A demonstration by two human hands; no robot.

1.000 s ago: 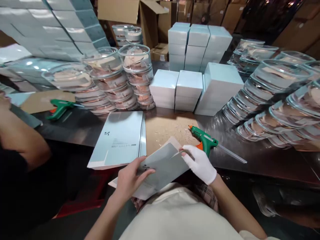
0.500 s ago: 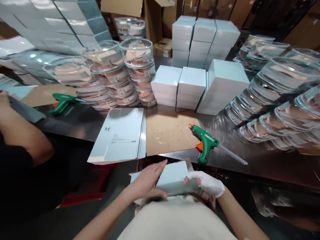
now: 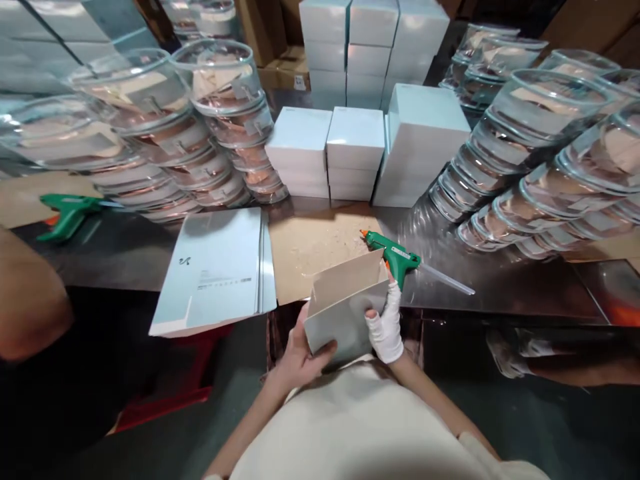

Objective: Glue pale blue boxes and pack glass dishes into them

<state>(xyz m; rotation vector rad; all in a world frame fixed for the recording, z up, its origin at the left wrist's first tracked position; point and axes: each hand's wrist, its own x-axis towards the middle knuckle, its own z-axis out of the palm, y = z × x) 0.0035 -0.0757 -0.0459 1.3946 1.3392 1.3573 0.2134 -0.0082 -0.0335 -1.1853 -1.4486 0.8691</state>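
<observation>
Between both hands, just over the table's front edge, I hold a folded cardboard box (image 3: 347,320), tilted, its upper side open. My left hand (image 3: 305,350) grips its left end, with the thumb across the near face. My right hand (image 3: 386,327), in a white fingerless glove, is closed on the right end; its thumb presses the near face and its other fingers are partly hidden. Behind the box lies a green glue gun (image 3: 400,257) with an orange nozzle and a clear glue stick. A brown cardboard sheet (image 3: 295,250) lies beneath the gun's tip.
Flat pale-blue box blanks (image 3: 210,267) are piled at the left. White boxes (image 3: 355,137) stand stacked behind. Clear round containers (image 3: 225,87) rise in stacks on both sides. Another green glue gun (image 3: 70,213) lies far left, near a co-worker's arm (image 3: 30,300).
The box was low in my lap with its pale-blue side up. Now it is raised, folded into shape and turned with its open side up. The view has shifted slightly.
</observation>
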